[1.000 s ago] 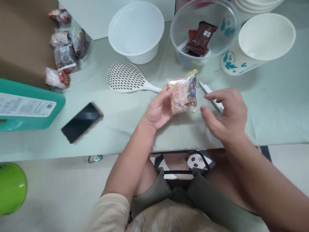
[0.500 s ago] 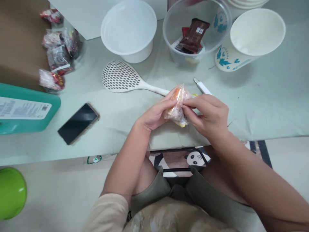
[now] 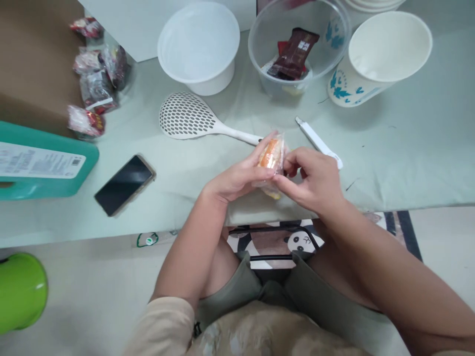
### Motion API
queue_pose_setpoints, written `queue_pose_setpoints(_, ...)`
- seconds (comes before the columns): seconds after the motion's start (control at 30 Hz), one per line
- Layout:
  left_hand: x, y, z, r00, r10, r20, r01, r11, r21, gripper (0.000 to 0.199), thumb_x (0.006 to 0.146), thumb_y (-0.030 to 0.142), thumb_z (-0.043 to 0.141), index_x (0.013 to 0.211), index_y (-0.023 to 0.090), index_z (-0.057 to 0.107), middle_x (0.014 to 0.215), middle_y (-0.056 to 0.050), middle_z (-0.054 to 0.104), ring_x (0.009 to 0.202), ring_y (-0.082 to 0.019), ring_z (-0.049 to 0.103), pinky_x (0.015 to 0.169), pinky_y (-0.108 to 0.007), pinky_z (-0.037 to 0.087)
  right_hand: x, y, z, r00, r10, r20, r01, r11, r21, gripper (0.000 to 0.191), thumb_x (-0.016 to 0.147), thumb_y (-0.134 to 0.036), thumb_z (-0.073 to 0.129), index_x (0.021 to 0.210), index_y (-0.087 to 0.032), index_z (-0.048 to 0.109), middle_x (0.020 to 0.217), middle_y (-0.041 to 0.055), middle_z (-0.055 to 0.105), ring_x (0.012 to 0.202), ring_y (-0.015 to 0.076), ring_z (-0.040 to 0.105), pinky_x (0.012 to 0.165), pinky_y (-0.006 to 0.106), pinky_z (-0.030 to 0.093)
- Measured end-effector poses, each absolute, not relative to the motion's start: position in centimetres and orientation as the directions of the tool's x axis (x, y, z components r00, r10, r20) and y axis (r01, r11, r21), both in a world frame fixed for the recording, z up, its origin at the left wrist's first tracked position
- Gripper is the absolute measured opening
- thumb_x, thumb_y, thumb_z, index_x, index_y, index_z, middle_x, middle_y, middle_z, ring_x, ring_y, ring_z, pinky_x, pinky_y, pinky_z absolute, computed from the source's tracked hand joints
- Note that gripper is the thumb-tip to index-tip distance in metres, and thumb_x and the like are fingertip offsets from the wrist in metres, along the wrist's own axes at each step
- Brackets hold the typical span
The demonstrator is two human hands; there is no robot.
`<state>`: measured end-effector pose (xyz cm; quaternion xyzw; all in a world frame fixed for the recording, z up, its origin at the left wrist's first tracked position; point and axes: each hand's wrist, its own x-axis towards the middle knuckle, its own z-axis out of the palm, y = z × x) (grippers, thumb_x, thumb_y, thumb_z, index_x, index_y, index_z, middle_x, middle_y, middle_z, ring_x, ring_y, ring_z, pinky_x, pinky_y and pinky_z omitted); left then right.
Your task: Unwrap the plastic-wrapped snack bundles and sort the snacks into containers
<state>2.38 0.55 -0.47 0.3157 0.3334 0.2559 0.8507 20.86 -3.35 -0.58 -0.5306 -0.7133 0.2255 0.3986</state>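
Note:
Near the table's front edge, my left hand (image 3: 243,174) is closed round a clear-wrapped snack (image 3: 271,154) with orange and yellow showing through the film. My right hand (image 3: 313,180) is at the packet's right side, its thumb and bent fingers against the wrapper. A white slotted ladle (image 3: 189,117) lies behind, its handle end reaching my left fingers. To the right of the packet rests a white utility knife (image 3: 319,142). Part of the snack is hidden by my fingers.
Along the back stand a white bowl (image 3: 200,44), a clear tub (image 3: 256,54) holding wrapped snacks, and a paper cup (image 3: 389,49). At left are a phone (image 3: 125,185), a green container (image 3: 87,163) and several wrapped snacks (image 3: 97,89). A green bin (image 3: 24,294) is on the floor.
The right hand's fingers have bent and shifted on the wrapper, its thumb now lower. The packet has turned more upright in my left hand. The whole view has shifted slightly.

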Motion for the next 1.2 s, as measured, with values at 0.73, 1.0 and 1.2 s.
queue_pose_setpoints(0.73, 0.6, -1.1, -1.4, 0.858, 0.348, -0.378, -0.102, 0.837, 0.538, 0.054, 0.075, 0.040, 0.083, 0.124, 0.023, 0.069, 0.100, -0.011, 0.078, 0.075, -0.023, 0.075, 0.073, -0.038, 0.064, 22.8, -2.9, -0.4, -0.004, 0.997, 0.076, 0.236, 0.075, -0.969, 0.031, 0.088, -0.028, 0.060, 0.059, -0.023, 0.051, 0.055, -0.0009, 0.061, 0.048, 0.0117, 0.051, 0.049, 0.027, 0.041)
queue_pose_setpoints(1.0, 0.9, 0.3, -2.2, 0.755, 0.545, -0.364, -0.329, 0.796, 0.508, 0.059, 0.070, 0.050, 0.075, 0.120, 0.019, 0.069, 0.108, -0.015, 0.080, 0.081, -0.031, 0.079, 0.068, -0.039, 0.062, 22.7, -2.0, -0.4, 0.275, 0.896, 0.349, 0.496, 0.179, -0.850, 0.029, 0.098, -0.040, 0.053, 0.074, -0.026, 0.048, 0.065, -0.0002, 0.053, 0.060, 0.0163, 0.052, 0.061, 0.034, 0.043)
queue_pose_setpoints(1.2, 2.7, 0.6, -1.9, 0.488, 0.760, -0.429, -0.557, 0.649, 0.518, 0.066, 0.079, 0.029, 0.062, 0.144, 0.022, 0.058, 0.122, -0.008, 0.078, 0.110, -0.028, 0.077, 0.092, -0.037, 0.061, 19.7, -2.9, -1.5, -0.074, 0.911, 0.406, 0.668, 0.348, -0.658, 0.022, 0.092, -0.047, 0.060, 0.098, -0.026, 0.066, 0.087, 0.0070, 0.071, 0.082, 0.0248, 0.066, 0.075, 0.041, 0.050)
